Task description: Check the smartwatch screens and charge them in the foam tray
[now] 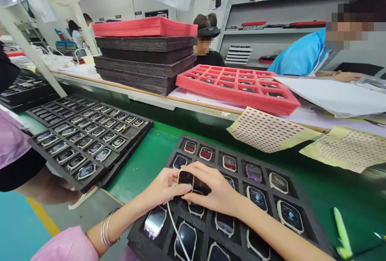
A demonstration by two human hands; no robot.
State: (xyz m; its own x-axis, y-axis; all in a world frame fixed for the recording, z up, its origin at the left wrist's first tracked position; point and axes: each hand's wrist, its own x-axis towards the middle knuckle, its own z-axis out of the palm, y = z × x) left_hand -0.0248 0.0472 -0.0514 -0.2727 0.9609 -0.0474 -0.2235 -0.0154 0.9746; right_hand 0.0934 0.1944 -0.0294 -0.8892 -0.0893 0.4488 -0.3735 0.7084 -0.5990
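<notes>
Above a black foam tray [304, 208], my left hand [165, 188] pinches a square smartwatch [185, 177] with a light frame and a dark screen, thumb across its lower edge. My right hand [215, 188] curls round the same watch from the right, with its fingers on the upper edge and its thumb near the lower corner. A white cable [176, 229] hangs from below my left hand down across the tray; what its end joins is hidden. Several watch bodies, such as a lit one [257, 198], sit in the tray's compartments around my hands.
More watch trays [120, 160] lie to the left, beside a person in a pink sleeve [12, 140]. Stacked foam sheets [144, 68] and a red foam tray [238, 92] stand on the raised shelf. Dotted sticker sheets [268, 132] hang over its edge. A green tool [342, 229] lies right.
</notes>
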